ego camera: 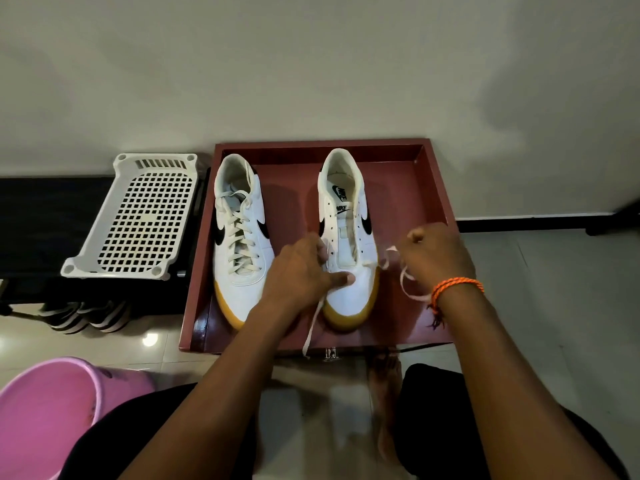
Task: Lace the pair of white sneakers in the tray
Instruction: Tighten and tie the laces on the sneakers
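Two white sneakers with black swooshes and tan soles stand toes toward me in a dark red tray (429, 188). The left sneaker (239, 237) is fully laced. The right sneaker (348, 237) has open eyelets, with a cream lace (313, 323) threaded only through the lowest ones. My left hand (301, 271) holds that sneaker's left side, thumb pressing on the toe box, and one lace end trails below it over the tray's front edge. My right hand (434, 254), with an orange cord on the wrist, grips the other lace end pulled out to the right of the shoe.
A white perforated plastic rack (138, 216) lies on a black bench left of the tray. Striped sandals (86, 315) sit under the bench. A pink tub (52, 407) is at the lower left. A wall is close behind the tray. My knees and one bare foot (384, 386) are below.
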Tool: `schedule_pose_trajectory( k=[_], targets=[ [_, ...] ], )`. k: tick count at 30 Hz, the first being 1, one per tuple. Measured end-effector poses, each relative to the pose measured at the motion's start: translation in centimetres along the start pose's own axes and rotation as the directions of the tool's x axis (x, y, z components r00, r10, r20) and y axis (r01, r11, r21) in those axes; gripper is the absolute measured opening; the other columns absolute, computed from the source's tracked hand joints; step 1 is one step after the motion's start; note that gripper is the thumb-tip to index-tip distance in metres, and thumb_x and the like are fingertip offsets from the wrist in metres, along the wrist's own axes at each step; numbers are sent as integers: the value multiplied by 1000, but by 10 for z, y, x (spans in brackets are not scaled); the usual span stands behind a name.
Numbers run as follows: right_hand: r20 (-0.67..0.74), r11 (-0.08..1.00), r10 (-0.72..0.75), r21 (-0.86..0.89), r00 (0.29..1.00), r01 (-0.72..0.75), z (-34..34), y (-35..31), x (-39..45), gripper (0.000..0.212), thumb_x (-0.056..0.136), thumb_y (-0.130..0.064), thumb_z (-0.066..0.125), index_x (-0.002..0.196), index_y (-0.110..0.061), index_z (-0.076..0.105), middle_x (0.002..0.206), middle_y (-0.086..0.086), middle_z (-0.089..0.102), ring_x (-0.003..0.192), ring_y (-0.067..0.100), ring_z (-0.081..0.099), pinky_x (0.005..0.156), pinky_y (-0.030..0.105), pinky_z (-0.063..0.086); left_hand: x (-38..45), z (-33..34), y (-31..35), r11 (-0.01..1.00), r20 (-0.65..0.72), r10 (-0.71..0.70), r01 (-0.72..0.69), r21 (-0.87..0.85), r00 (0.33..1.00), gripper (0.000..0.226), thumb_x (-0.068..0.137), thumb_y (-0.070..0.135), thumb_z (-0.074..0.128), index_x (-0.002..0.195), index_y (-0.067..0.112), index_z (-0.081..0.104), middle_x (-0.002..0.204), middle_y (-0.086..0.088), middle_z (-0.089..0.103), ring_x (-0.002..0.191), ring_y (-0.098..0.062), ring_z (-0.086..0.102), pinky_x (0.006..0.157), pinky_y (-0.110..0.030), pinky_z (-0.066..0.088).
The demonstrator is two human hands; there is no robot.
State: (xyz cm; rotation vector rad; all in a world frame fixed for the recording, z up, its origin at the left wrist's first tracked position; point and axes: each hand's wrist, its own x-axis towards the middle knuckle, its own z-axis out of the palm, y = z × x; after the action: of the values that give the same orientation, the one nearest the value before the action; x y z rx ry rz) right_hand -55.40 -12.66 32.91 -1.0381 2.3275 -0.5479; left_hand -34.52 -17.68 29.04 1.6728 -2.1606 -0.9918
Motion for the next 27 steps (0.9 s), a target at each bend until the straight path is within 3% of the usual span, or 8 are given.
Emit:
schedule_pose_trajectory(
  k=[2,4,8,11,17,20,23,27],
  targets=[
    [19,947,39,-321,999,-31,8,-2,-10,32,91,-36,59,109,-14,74,124,19,59,118,40,56,96,46,49,1,-2,0,998,27,-61,62,-29,998,49,72,55,93,85,20,61,77,8,65,71,-11,61,58,-30,40],
    [-25,948,-72,-312,997,60,10,-9,-16,26,96,-29,60,118,-19,71,136,16,51,129,42,49,106,53,46,2,-4,-1,994,43,-71,75,-74,997,44,76,52,92,76,17,66,67,5,67,64,-12,63,57,-27,40],
    [76,942,-317,-95,945,323,14,-9,-9,12,98,-32,65,89,-29,72,112,2,58,102,29,60,92,46,54,2,-8,-4,987,86,-52,65,-149,995,37,86,44,87,73,14,71,64,7,67,56,-5,59,59,-24,40],
    [247,941,-279,-121,928,315,26,-2,-7,29,92,-52,72,75,-29,66,101,-1,60,101,26,60,92,44,55,3,-11,-6,976,120,-55,79,-204,991,30,89,37,85,74,15,72,71,6,71,64,-4,64,64,-24,44],
    [242,946,-301,-49,922,322,33,5,2,32,90,-50,75,69,-26,69,85,-4,69,96,24,65,106,51,49,5,-16,-7,916,152,-125,173,-362,980,16,86,12,82,78,7,69,75,-12,76,70,-22,69,74,-40,57],
    [219,946,-303,-47,927,320,37,7,3,32,90,-52,72,69,-28,69,93,-1,72,100,26,65,103,52,51,3,-18,-1,855,192,-140,217,-471,971,5,92,3,69,88,1,67,72,-14,75,67,-27,74,71,-37,59],
    [222,958,-269,-39,937,284,39,8,3,31,86,-53,73,69,-29,68,101,-1,71,103,28,65,93,49,57,2,-16,3,809,249,-209,310,-500,946,21,103,17,61,87,4,65,64,-11,68,58,-31,72,53,-28,54],
    [211,954,-281,-40,936,296,40,9,4,28,88,-48,76,68,-30,67,105,0,71,104,28,64,92,47,57,4,-12,-2,901,185,-221,273,-337,958,45,103,33,66,64,11,57,46,5,52,39,-13,53,52,-26,41]
  ],
)
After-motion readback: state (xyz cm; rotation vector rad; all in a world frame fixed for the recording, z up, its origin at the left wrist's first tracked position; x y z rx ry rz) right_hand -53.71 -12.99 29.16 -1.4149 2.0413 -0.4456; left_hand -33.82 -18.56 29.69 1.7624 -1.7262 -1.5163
